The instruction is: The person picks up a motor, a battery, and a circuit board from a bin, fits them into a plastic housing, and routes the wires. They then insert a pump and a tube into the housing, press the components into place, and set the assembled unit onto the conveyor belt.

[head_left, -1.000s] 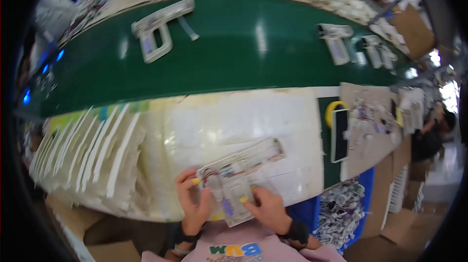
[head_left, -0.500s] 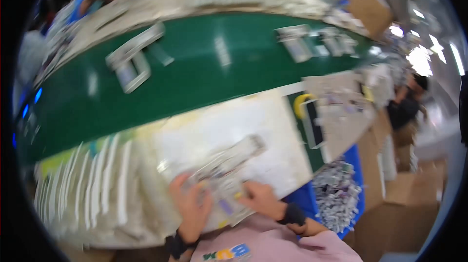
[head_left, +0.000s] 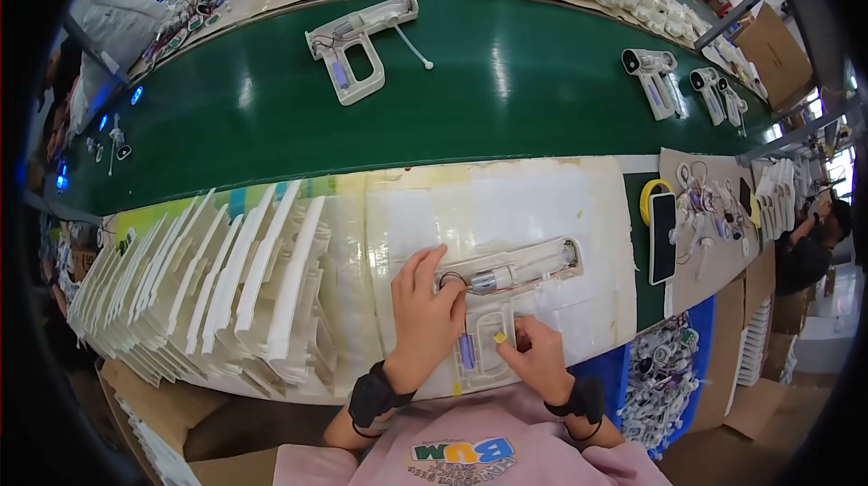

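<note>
In front of me on the white work sheet lies a white pistol-shaped plastic housing half, its inside facing up. A silver motor, thin red and dark wires, and a purple cylindrical cell in the handle show in it. My left hand rests over the housing's rear end by the wires, fingers stretched and apart. At the right side of the handle loop, my right hand has its thumb and curled fingers closed on the edge. A small yellow piece shows at its thumb tip.
White housing shells stand in a row at left. Beyond runs a green belt carrying similar assemblies. At right are a phone, yellow tape roll, wired parts and a blue bin of small parts. Other people work nearby.
The view has shifted and sharpened, so the belt assemblies and bench appear farther right. Both hands remain at the housing, the right one still beside its handle.
</note>
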`<state>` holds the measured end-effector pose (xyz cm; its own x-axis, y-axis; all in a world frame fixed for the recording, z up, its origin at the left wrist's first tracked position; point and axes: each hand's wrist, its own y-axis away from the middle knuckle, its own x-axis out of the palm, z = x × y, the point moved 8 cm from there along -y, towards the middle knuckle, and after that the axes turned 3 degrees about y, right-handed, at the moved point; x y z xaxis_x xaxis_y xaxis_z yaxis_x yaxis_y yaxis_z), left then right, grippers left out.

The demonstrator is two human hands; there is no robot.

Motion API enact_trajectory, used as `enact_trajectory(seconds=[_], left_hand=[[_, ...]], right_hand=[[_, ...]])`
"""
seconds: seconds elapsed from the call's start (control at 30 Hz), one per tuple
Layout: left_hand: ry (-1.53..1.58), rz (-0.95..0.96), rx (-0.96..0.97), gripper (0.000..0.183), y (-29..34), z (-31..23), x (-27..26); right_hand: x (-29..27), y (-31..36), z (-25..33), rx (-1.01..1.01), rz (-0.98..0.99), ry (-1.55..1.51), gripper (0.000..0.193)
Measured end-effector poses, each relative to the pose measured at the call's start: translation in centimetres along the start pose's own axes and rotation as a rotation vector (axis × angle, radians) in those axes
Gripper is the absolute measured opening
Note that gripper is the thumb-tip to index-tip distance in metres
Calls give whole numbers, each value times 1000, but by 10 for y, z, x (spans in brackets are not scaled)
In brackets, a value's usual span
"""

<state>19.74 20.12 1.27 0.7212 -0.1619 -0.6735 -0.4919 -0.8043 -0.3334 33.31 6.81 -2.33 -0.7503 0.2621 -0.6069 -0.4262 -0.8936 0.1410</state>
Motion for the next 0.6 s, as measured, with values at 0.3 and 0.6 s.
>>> enact_trajectory(seconds=[0.3,0.6], left_hand=[[289,176,58,11,-5,-7,-6],[-80,42,-30,17,-11,-9,3]], right_hand=[[-2,0,0,5,4,-18,21],[-2,-5,4,-55,-15,34,21]])
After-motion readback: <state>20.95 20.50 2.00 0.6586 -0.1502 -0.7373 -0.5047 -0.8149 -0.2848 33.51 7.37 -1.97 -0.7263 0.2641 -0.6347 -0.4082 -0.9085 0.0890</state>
